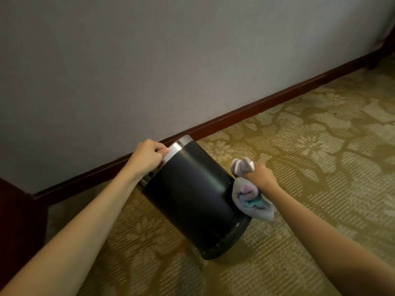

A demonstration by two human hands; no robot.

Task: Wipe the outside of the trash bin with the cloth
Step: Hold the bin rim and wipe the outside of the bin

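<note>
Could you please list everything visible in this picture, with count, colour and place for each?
bin: one, black with a silver rim, tilted on the carpet near the wall
cloth: one, pale grey with pink and teal patches, bunched against the bin's right side
carpet: one, tan, patterned, floor
wall: one, grey, behind
baseboard: one, dark red-brown, foot of wall
left hand: one, gripping the rim
right hand: one, clutching the cloth

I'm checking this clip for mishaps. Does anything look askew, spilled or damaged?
Only the trash bin is askew: the left hand tilts it by its silver rim toward the wall while the right hand presses the cloth against its side. Nothing spilled.
</note>
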